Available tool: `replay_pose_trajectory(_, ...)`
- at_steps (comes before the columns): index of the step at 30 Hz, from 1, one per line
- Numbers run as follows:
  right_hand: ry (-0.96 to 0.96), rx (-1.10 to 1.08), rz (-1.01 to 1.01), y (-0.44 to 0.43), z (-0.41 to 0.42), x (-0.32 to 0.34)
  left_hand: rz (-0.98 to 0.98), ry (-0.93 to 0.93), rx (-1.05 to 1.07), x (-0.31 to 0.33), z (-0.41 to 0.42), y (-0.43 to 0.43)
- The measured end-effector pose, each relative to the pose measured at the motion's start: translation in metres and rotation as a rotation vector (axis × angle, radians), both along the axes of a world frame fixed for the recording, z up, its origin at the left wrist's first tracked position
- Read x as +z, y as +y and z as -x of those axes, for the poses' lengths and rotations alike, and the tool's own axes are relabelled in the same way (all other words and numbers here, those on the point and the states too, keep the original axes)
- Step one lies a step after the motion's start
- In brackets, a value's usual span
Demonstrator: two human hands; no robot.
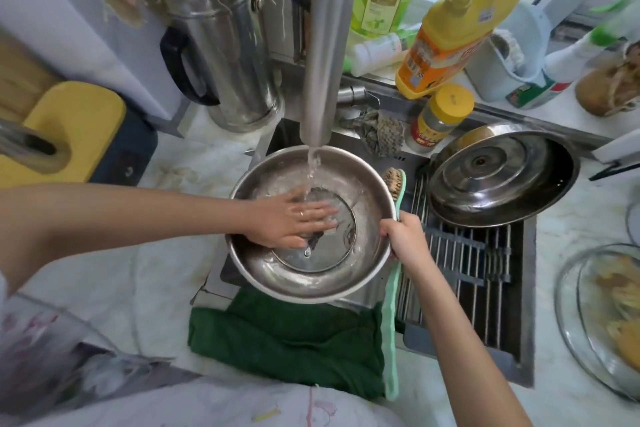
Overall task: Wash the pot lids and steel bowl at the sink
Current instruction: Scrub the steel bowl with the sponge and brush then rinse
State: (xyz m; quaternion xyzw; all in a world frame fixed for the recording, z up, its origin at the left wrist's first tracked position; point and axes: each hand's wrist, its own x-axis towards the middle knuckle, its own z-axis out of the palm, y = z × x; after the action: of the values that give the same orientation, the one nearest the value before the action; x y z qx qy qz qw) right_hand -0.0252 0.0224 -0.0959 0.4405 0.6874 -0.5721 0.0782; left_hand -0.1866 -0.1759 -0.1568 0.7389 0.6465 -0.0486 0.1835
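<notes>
Water runs from a steel faucet (322, 62) into a steel bowl (301, 279) over the sink (528, 322). The left hand (294, 220) lies flat inside it; the right hand (403, 236) grips its rim. A pot lid (498, 180) rests on the rack (467, 270) beside.

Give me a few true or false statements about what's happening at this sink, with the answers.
1. Water runs from the faucet into the steel bowl. True.
2. The left hand lies flat inside the bowl. True.
3. The right hand hangs free of the bowl. False: it grips the bowl's rim.
4. The steel lid sits on the counter left of the sink. False: it rests on the rack to the bowl's right.
</notes>
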Motion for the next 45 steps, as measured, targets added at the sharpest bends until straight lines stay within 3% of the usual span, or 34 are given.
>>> replay_pose_trajectory(5,0.068,-0.028,0.048,-0.009,0.004,0.003,-0.019,-0.232,0.100,0.008,-0.039,0.028)
replay_pose_trajectory(8,0.044,-0.066,0.067,-0.006,-0.005,0.001,0.105,-0.172,-0.001,0.014,-0.022,0.010)
replay_pose_trajectory(11,0.028,-0.087,0.010,-0.003,-0.012,-0.001,0.263,0.012,-0.054,0.019,-0.003,-0.006)
replay_pose_trajectory(15,0.012,-0.046,0.027,-0.004,-0.010,-0.004,0.113,0.206,0.082,0.015,0.020,0.005)
replay_pose_trajectory(21,-0.033,-0.079,0.084,-0.016,-0.015,-0.006,0.017,-0.010,0.166,0.000,0.019,0.033)
replay_pose_trajectory(25,-0.054,-0.096,0.128,-0.018,-0.016,-0.004,0.050,-0.028,-0.060,-0.009,-0.022,0.036)
replay_pose_trajectory(28,-0.067,-0.071,0.147,-0.013,-0.019,-0.004,0.046,-0.039,-0.172,0.002,-0.004,0.038)
replay_pose_trajectory(32,-0.110,-0.077,0.121,-0.009,-0.024,-0.004,0.052,0.262,-0.140,-0.007,0.045,0.035)
replay_pose_trajectory(35,-0.059,-0.188,0.049,-0.006,-0.024,-0.005,0.249,0.425,0.138,-0.005,0.033,0.024)
replay_pose_trajectory(37,-0.021,-0.237,-0.061,-0.004,-0.021,-0.004,0.382,0.291,0.426,0.007,0.011,0.020)
replay_pose_trajectory(41,-0.062,-0.143,-0.462,0.002,-0.009,0.016,0.509,-0.413,0.688,0.036,-0.055,0.021)
replay_pose_trajectory(43,-0.095,-0.092,-0.600,0.006,0.004,0.029,0.440,-0.717,0.765,0.047,-0.096,0.026)
replay_pose_trajectory(45,-0.168,-0.048,-0.672,0.010,0.017,0.038,0.169,-0.850,0.832,0.050,-0.126,0.035)
